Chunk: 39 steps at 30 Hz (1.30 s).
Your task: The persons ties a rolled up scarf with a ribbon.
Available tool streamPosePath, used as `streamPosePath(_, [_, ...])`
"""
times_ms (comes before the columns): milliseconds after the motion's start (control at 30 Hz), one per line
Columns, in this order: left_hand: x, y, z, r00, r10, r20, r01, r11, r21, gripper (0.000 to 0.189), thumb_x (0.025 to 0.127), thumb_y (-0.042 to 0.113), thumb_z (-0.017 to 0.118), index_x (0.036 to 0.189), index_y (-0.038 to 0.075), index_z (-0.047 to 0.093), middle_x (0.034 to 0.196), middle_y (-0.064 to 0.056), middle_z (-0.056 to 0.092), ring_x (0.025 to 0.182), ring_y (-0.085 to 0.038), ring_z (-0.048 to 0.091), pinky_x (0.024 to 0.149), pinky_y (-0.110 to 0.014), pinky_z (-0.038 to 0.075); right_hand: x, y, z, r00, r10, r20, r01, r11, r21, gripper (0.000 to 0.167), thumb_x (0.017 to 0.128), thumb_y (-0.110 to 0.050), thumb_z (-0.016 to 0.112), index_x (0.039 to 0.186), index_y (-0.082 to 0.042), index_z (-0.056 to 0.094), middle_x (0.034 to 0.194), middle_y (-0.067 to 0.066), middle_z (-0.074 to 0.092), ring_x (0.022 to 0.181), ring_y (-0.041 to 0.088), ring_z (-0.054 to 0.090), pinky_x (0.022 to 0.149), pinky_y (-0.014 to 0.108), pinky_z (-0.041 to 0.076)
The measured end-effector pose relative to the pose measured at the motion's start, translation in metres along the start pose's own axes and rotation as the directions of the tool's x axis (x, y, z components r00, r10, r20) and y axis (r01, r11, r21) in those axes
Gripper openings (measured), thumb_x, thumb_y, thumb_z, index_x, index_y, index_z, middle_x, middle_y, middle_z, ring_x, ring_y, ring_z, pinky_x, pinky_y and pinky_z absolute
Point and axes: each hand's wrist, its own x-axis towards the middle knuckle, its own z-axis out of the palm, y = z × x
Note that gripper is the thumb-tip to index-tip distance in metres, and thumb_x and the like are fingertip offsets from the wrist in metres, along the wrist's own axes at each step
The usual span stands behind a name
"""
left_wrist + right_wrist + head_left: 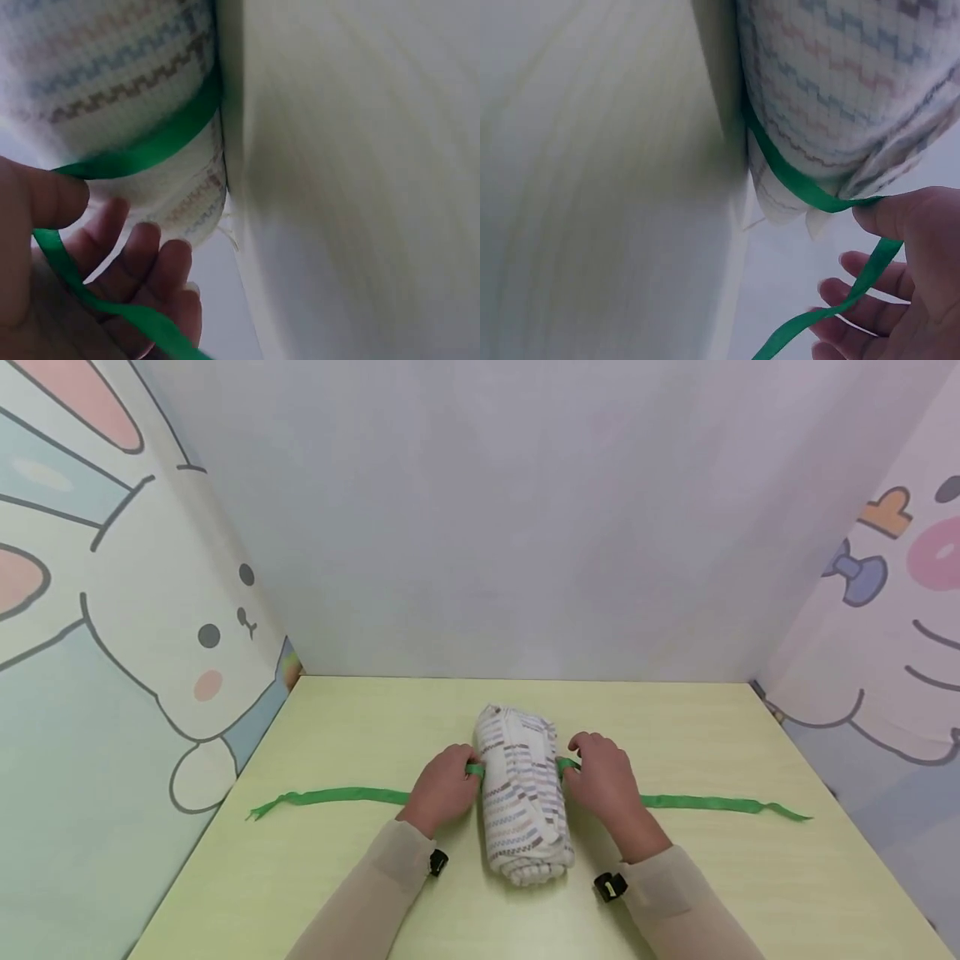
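A rolled cloth (525,802), white with patterned stripes in blue, brown and pink, lies lengthwise in the middle of the table. A green ribbon (352,794) passes underneath it and comes up along both sides. On the roll's left side my left hand (446,787) pinches the ribbon (161,146) with the thumb, the loose end trailing over the other fingers. My right hand (606,783) pinches the ribbon (802,184) on the opposite side in the same way. Both ribbon tails stretch outward flat on the table.
The pale yellow table (375,710) ends at a plain light back wall (525,527). Panels with a cartoon rabbit (187,652) on the left and another cartoon figure (900,643) on the right flank it. A small black wrist device (611,887) sits at the right cuff.
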Motion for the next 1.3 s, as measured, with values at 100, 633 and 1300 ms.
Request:
streamPosePath(100, [0.0,0.005,0.001,0.999,0.016,-0.05,-0.01,0.994,0.105,0.007,0.101,0.021,0.059,0.103,0.015,0.063,0.096,0.003,0.056,0.084,-0.017,0.053,0.076,-0.036,0.048,-0.001,-0.004,-0.003,0.999,0.023,-0.033,-0.025,0.999,-0.045,0.031,0.094,-0.024,0.072,0.112,0.0,0.064,0.104,0.015,0.063,0.097,0.037,0.058,0.083,0.053,0.049])
streamPosePath(633, [-0.018,0.025,-0.007,0.963,-0.26,-0.071,0.268,0.899,0.345,0.056,0.096,0.058,0.061,0.059,0.017,0.051,0.055,0.001,0.048,0.052,-0.016,0.049,0.048,-0.036,0.042,-0.01,-0.022,-0.017,0.907,0.317,0.276,-0.328,0.945,-0.008,0.069,0.105,-0.059,0.045,0.06,-0.01,0.063,0.055,0.004,0.057,0.05,0.023,0.056,0.047,0.035,0.04])
streamPosePath(1300, [-0.025,0.034,0.007,0.975,-0.152,0.163,0.192,0.944,-0.269,0.054,0.112,0.035,0.038,0.153,0.0,0.041,0.146,-0.017,0.051,0.122,-0.029,0.055,0.099,-0.05,0.046,-0.016,-0.031,0.006,0.933,0.181,0.309,-0.329,0.778,0.535,0.062,0.113,-0.034,0.027,0.162,0.003,0.016,0.167,0.024,0.018,0.151,0.045,0.016,0.12,0.06,0.019])
